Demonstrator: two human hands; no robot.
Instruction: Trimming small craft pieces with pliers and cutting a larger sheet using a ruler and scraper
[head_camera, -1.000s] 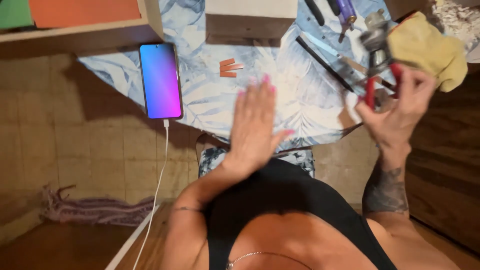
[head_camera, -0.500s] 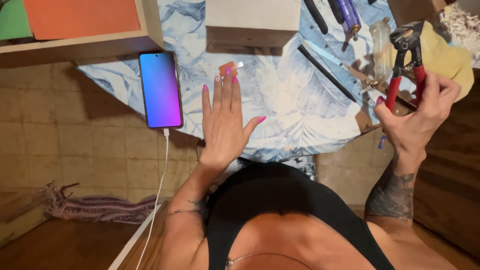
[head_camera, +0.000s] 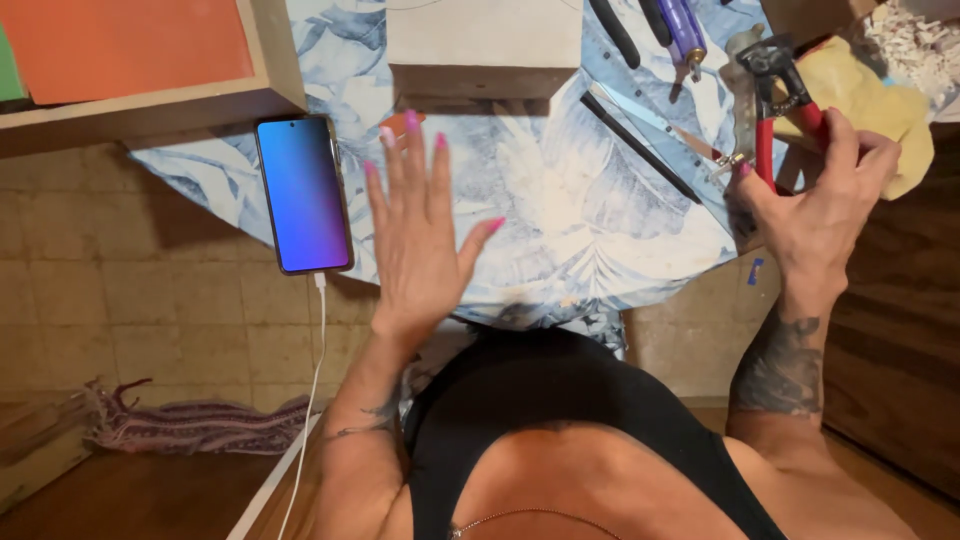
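1. Your right hand (head_camera: 815, 215) is closed around the red handles of a pair of pliers (head_camera: 775, 90), held up over the right edge of the table (head_camera: 560, 215), with the dark metal jaws pointing away from you.
2. Your left hand (head_camera: 415, 235) is open and flat, fingers spread, hovering over the middle of the table and gripping nothing; its fingertips are just short of a small orange piece (head_camera: 405, 122).
3. As for progress, you have the tool in hand but nothing sits between its jaws, and the orange piece lies untouched, so any cutting or gripping work looks not yet begun.
4. The table carries a soft blue-and-white leaf-print cloth.
5. A phone (head_camera: 303, 193) with a glowing blue-purple screen lies flat near the left edge, and a white cable (head_camera: 312, 370) hangs from it.
6. A pale block (head_camera: 485, 35) stands at the far edge.
7. Thin dark rods (head_camera: 640, 148) and a purple-handled tool (head_camera: 685, 30) lie toward the far right corner, beside a crumpled yellow cloth (head_camera: 880, 95).
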